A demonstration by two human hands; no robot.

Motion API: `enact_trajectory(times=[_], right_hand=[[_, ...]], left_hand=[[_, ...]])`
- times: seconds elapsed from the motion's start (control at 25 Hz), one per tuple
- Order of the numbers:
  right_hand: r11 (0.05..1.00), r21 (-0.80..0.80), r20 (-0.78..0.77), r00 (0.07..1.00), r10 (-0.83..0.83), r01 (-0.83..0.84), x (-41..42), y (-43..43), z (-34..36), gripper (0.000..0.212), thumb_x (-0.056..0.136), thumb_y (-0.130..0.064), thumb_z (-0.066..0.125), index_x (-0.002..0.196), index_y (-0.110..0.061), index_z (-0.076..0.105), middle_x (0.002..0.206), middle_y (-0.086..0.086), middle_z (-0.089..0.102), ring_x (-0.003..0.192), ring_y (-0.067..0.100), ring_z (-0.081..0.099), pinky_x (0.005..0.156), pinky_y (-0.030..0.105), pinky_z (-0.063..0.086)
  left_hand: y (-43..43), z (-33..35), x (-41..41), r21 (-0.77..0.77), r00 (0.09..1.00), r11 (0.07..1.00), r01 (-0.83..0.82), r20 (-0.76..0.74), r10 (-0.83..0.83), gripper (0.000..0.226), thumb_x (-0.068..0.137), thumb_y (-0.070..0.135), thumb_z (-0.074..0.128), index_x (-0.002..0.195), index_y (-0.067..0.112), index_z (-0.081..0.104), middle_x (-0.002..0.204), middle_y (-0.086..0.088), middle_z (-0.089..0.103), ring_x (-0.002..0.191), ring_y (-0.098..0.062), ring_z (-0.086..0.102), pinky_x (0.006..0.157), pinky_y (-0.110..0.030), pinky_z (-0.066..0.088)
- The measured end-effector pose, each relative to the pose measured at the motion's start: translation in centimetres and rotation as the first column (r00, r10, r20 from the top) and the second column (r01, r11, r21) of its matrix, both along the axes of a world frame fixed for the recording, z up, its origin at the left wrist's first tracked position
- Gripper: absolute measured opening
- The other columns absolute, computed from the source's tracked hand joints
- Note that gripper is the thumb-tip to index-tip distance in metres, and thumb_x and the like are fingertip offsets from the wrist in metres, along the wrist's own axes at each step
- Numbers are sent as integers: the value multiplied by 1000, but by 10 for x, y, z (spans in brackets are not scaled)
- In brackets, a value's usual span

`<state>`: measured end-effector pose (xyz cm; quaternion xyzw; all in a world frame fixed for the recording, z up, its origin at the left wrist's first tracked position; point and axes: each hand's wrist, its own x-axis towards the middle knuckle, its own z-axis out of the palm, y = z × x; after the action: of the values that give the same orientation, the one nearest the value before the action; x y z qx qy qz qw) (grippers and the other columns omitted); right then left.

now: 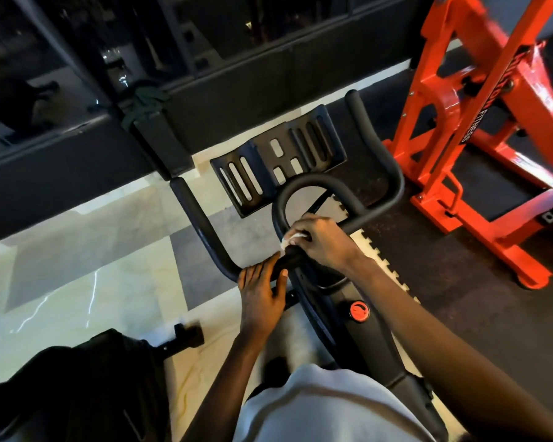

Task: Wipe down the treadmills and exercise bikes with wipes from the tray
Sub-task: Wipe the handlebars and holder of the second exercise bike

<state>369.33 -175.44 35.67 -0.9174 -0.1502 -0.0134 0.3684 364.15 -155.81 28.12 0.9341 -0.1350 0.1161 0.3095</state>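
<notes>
I look down on a black exercise bike. Its handlebar (205, 231) curves out left and right, with an inner loop (313, 181) and a slotted black console tray (278, 157) in front. My right hand (323, 239) grips a crumpled white wipe (292, 239) against the centre of the bar, where the loop meets it. Just left of that, my left hand (262, 295) holds the bar, fingers over it and thumb alongside. A red round knob (359, 311) sits on the frame below my right wrist.
An orange weight machine (466, 148) stands close on the right, on dark rubber flooring. A dark window wall (109, 59) runs across the top. A black saddle or bag (87, 378) lies at lower left, with a black bike pedal (189, 334) beside it. Pale tiled floor spreads left.
</notes>
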Motion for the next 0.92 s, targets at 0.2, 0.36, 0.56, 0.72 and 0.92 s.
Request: enact_trajectory(times=[0.2,0.36,0.56,0.72,0.92], right_hand=[[996,57,79,994,-78,73,43,17,4,16,94,-9,65,108,-15,72,111,0,64,102,12,60,89,24,49],[958,168,97,964,-249,231,56,19,8,20,93,-7,65,110,-14,72,113,2,63,99,7,57,87,19,44],[990,80,94,988,-120,113,19,22,-7,20,92,-11,68,112,-15,71,117,-2,59,102,5,56,89,5,36],[993,50,116,987,-115,110,50,8,9,17,94,-10,66,109,-16,72,114,-2,61,100,3,55,88,12,42],[909,173,148,902,-405,379,74,-20,18,16,94,-10,65,108,-14,73,107,-4,64,95,2,58,83,11,48]], left_hand=[[-2,-1,0,25,1000,1000,9,14,-9,45,104,43,44,145,24,52,147,3,54,146,-14,36,122,-40,24],[-1,-1,1,34,1000,999,5,8,-6,45,104,42,45,144,23,54,146,2,55,146,-16,38,118,-50,30],[-3,7,0,-22,999,1000,1,-42,-2,48,105,46,41,147,24,46,141,1,60,139,-15,44,121,-46,25],[-18,26,14,-76,978,995,57,-194,-71,60,105,43,43,159,26,23,141,-5,59,130,-18,54,114,-46,34],[-30,39,42,-68,952,988,140,-264,-153,78,99,57,37,162,29,1,164,-5,29,134,-26,54,98,-47,55]])
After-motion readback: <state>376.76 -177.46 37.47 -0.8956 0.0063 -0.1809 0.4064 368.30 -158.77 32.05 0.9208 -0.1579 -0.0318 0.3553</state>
